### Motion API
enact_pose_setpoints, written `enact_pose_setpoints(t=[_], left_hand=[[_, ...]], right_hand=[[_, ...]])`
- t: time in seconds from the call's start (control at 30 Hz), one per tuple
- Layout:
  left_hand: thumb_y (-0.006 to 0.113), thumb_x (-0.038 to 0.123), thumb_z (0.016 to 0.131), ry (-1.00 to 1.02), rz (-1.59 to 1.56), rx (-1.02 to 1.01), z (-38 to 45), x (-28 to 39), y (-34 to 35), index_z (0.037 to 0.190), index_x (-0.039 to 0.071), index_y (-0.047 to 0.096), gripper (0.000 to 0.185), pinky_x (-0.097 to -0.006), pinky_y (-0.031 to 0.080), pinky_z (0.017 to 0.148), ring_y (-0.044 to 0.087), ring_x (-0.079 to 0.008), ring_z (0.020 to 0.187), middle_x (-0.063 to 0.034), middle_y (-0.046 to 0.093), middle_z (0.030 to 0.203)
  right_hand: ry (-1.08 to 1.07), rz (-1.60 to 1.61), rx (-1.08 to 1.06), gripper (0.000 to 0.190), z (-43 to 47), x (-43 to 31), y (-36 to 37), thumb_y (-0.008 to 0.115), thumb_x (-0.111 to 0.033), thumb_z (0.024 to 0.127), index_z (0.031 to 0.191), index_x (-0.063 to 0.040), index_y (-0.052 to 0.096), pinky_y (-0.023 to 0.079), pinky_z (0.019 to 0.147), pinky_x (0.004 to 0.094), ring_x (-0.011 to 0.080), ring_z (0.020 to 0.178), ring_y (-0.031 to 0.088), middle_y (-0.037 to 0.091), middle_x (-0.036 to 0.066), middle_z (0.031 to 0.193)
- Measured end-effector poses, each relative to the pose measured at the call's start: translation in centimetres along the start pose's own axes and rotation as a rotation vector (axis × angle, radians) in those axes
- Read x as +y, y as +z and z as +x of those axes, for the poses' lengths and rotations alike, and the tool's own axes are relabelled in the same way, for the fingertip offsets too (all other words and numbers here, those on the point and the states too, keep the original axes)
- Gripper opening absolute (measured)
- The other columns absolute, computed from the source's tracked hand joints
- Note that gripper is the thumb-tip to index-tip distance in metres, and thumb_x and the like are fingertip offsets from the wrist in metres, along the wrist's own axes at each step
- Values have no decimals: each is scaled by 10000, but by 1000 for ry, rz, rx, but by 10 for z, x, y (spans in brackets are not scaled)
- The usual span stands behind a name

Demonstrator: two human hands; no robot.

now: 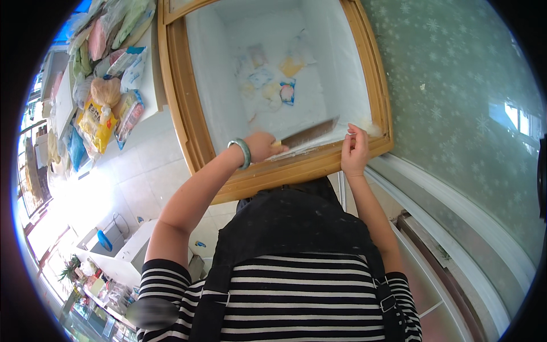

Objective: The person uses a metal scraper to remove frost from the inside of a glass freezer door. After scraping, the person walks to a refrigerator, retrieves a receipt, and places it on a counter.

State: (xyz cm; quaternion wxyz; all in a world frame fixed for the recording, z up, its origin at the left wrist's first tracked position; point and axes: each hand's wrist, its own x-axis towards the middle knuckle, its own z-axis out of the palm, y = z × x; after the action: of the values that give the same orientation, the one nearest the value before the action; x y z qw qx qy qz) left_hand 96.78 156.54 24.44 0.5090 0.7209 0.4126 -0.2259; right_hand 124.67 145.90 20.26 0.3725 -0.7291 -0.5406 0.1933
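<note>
My left hand (pixel 260 147), with a jade-like bangle at its wrist, grips the light handle of a broad-bladed knife or cleaver (pixel 311 131). The blade points right and lies along the frosty near wall of an open chest freezer (pixel 239 181) with a wood-coloured rim. My right hand (pixel 357 145) rests at the near right corner of the rim, fingers bent upward; whether it holds anything is unclear. Whitish frost (pixel 371 127) lies beside it. Deep inside the freezer are a small blue-edged packet (pixel 287 92) and several blurred bags.
Bagged foods, among them a yellow packet (pixel 97 124), are piled on a white surface (pixel 150 81) at the left. A frosted glass partition with snowflake patterns (pixel 436 77) stands close at the right. A white cabinet (pixel 134 248) is at the lower left on the tiled floor.
</note>
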Motion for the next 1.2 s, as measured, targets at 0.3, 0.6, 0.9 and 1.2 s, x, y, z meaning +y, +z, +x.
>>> enact_pose_setpoints(t=[0.3,0.6,0.9,1.2], left_hand=[[533,645,929,-9,10,17,-7,14,-15,948,-42,692,706,-466,499,844,642,-431,939,-260,690,962],[539,638,927,27,-6,101,9,15,2,917,-38,693,694,-471,504,813,647,-432,906,-266,689,944],[527,661,921,69,2,101,21,21,2,904,-29,697,711,-476,505,811,644,-437,902,-270,684,929],[524,696,911,41,-56,57,30,25,9,896,-72,682,784,-468,500,804,638,-455,888,-296,672,912]], right_hand=[[16,16,-6,311,-1,1,0,592,-40,911,1221,-48,588,495,624,295,164,748,590,603,62,1037],[3,54,168,447,-6,2,1,584,-40,900,1327,-1,460,482,786,344,251,976,502,413,193,1278],[-93,-39,212,480,-7,4,1,565,-57,911,1361,24,420,381,1010,447,348,1164,432,397,218,1300],[-109,-37,210,477,-7,7,2,559,-48,912,1360,32,418,357,1043,470,370,1199,423,388,229,1323]])
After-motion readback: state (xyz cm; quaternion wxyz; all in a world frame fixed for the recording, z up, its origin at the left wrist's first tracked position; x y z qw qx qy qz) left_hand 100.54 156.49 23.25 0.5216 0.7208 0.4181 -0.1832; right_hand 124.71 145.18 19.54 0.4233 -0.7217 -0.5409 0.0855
